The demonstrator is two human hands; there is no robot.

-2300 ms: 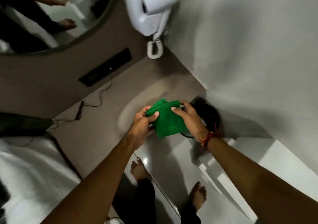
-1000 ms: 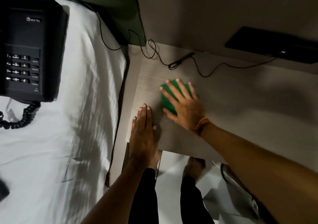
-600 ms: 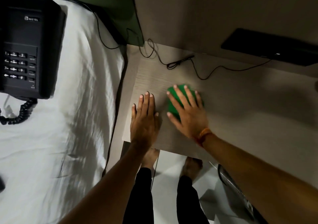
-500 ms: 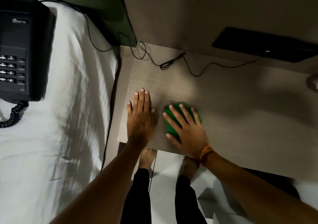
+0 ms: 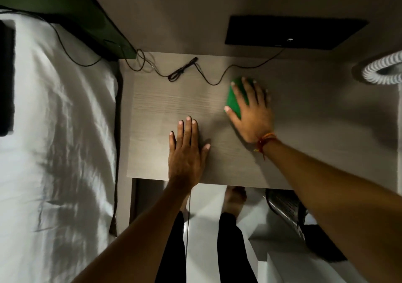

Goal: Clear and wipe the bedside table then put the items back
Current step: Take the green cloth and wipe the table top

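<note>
The bedside table (image 5: 156,108) is a pale wood-grain top below me. My right hand (image 5: 252,113) lies flat with fingers spread on a folded green cloth (image 5: 233,100), pressing it onto the table toward the back, right of the middle. Most of the cloth is hidden under the palm. My left hand (image 5: 187,152) rests flat on the table near its front edge, fingers together, holding nothing.
A thin black cable (image 5: 185,71) loops along the table's back edge up to a black wall panel (image 5: 291,32). A bed with white sheets (image 5: 56,130) lies at left with a black phone (image 5: 6,80) on it. A white coiled cord (image 5: 382,71) hangs at right. A metal mesh bin (image 5: 285,208) stands under the table.
My right hand has slid the green cloth to the right and toward the back of the table. My left hand stays flat near the front edge.
</note>
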